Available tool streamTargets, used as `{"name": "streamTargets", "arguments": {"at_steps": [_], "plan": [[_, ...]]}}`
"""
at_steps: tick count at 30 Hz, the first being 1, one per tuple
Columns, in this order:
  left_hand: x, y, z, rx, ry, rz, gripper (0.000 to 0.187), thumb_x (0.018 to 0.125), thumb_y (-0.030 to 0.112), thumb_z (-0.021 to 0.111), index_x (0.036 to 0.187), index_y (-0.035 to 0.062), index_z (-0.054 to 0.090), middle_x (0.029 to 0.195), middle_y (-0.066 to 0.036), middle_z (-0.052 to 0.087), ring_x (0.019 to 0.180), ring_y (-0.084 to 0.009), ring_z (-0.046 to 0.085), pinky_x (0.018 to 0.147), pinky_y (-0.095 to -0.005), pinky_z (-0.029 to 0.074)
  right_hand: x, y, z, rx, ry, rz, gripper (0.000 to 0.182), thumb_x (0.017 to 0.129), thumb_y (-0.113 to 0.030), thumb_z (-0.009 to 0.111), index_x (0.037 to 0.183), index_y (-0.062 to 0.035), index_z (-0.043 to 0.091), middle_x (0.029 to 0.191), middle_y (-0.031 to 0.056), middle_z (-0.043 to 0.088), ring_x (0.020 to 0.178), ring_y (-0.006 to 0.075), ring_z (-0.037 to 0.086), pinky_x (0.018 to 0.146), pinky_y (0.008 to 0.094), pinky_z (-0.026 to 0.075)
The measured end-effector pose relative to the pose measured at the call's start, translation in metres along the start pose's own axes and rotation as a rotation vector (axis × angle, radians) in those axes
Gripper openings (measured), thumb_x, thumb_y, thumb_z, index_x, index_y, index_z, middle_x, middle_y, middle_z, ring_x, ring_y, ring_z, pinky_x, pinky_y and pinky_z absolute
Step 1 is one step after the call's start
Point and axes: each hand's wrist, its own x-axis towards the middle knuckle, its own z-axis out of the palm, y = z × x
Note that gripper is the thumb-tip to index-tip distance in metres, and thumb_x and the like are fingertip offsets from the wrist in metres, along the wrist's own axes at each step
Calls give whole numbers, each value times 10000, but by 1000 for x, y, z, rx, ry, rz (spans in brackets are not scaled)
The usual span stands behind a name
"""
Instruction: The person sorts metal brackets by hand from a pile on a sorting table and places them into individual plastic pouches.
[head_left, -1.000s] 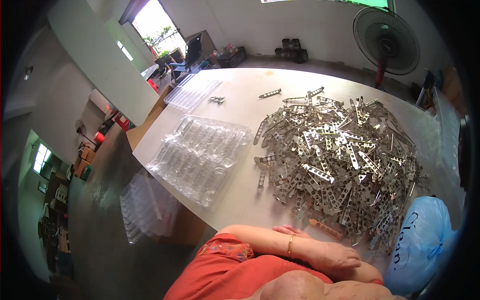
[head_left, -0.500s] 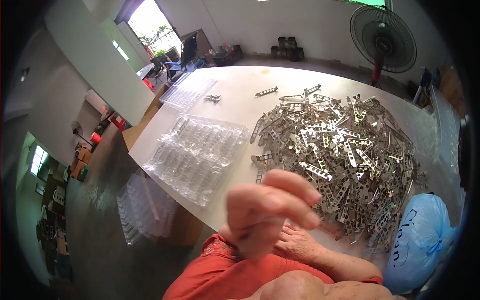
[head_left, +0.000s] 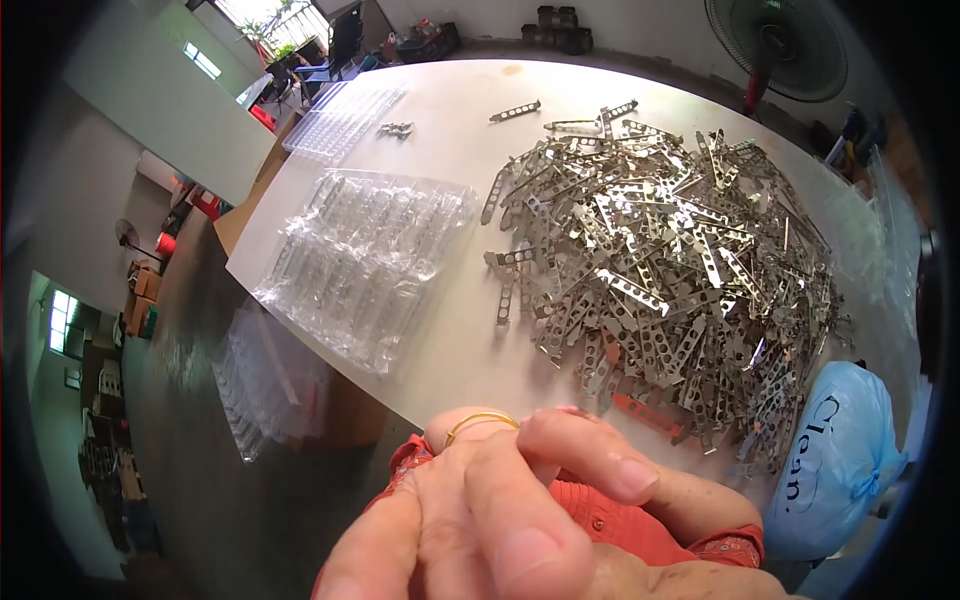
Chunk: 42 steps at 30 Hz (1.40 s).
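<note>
My left hand [head_left: 470,510] is raised very close to the camera at the bottom middle, with a gold bangle [head_left: 482,416] at its wrist. Its fingers are apart, and nothing shows between them. Spotted skin at the lower edge seems to be part of my right hand [head_left: 665,575]; its fingers are mostly out of sight. Both hands are on the near side of the table, away from the items on it. Beyond them lies a large heap of perforated metal brackets [head_left: 640,250]. Left of the heap are clear plastic trays [head_left: 365,260], apparently wrapped in film.
Another clear tray [head_left: 345,118] and a few small metal pieces [head_left: 396,130] are at the table's [head_left: 455,350] far left. A blue bag [head_left: 840,460] marked "Clean" stands at the right. More clear plastic [head_left: 265,380] is beside the left edge. A fan [head_left: 775,50] stands behind.
The camera view has tilted down, so the table sits higher in view. My left hand has come lower and closer to the camera, and its bangle now shows.
</note>
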Motion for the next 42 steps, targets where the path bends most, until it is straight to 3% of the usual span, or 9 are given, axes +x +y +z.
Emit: {"name": "streamTargets", "arguments": {"at_steps": [2, 4, 7, 9, 10, 12, 13, 15, 42], "plan": [[6, 5, 15, -41, 122, -82, 586, 995, 486, 574, 1541, 396, 379, 1594, 57, 385, 1462, -421, 226, 1135, -606, 300, 3, -8, -6, 416, -19, 245, 454, 858, -188, 688, 1285, -67, 589, 1366, 76, 572, 1290, 240, 530, 1087, 394, 426], [8, 6, 12, -61, 183, -123, 581, 1000, 488, 565, 1542, 402, 376, 1576, 77, 422, 1450, -440, 240, 1136, -578, 314, 6, -8, -12, -645, -43, -242, 460, 858, -187, 691, 1289, -64, 586, 1368, 82, 571, 1288, 245, 532, 1090, 397, 423], [-4, -9, 2, 31, 64, -165, 569, 1013, 452, 554, 1547, 395, 367, 1476, 79, 547, 1446, -433, 261, 1150, -599, 269, 5, -5, -11, -628, -44, -252, 469, 857, -184, 693, 1296, -63, 581, 1374, 89, 568, 1291, 248, 530, 1093, 400, 421], [2, -38, 18, 109, 635, 638, 381, 1073, 362, 437, 1343, 185, 640, 1666, 7, 240, 1374, -119, 428, 965, -451, 419, 5, -4, -11, -630, -38, -253, 470, 859, -183, 690, 1299, -62, 578, 1378, 91, 566, 1294, 249, 529, 1094, 403, 420], [-3, -27, 15, 109, 635, 637, 381, 1073, 362, 437, 1343, 185, 640, 1666, 7, 240, 1374, -119, 428, 965, -451, 419, 4, -4, -11, -630, -32, -252, 471, 862, -182, 688, 1302, -62, 575, 1382, 93, 565, 1297, 249, 527, 1095, 406, 419], [-10, 10, 3, 69, 191, -95, 550, 1016, 416, 551, 1540, 381, 385, 1400, 93, 614, 1430, -440, 294, 1163, -598, 233, 4, -5, -11, -617, -35, -246, 468, 863, -180, 687, 1301, -61, 574, 1383, 94, 564, 1301, 252, 525, 1097, 407, 418], [3, -4, 2, 69, 191, -95, 550, 1016, 416, 551, 1540, 381, 385, 1400, 93, 614, 1430, -440, 294, 1163, -598, 233, 5, -5, -12, -606, -38, -242, 466, 864, -178, 685, 1301, -61, 574, 1384, 94, 563, 1304, 254, 522, 1099, 409, 416], [30, -41, 1, 8, 52, 507, 567, 1009, 402, 569, 1543, 352, 384, 1363, 93, 639, 1415, -406, 335, 1138, -589, 287, 5, -4, -12, -608, -38, -250, 463, 863, -177, 685, 1298, -60, 575, 1382, 93, 563, 1302, 256, 522, 1098, 409, 417], [-3, -34, 1, 2, 138, 423, 477, 1011, 382, 569, 1475, 294, 506, 1398, 59, 617, 1384, -315, 418, 1043, -534, 406, 6, -14, -17, -522, -31, -201, 471, 841, -189, 693, 1285, -68, 591, 1375, 68, 573, 1284, 238, 534, 1090, 400, 423]]}}
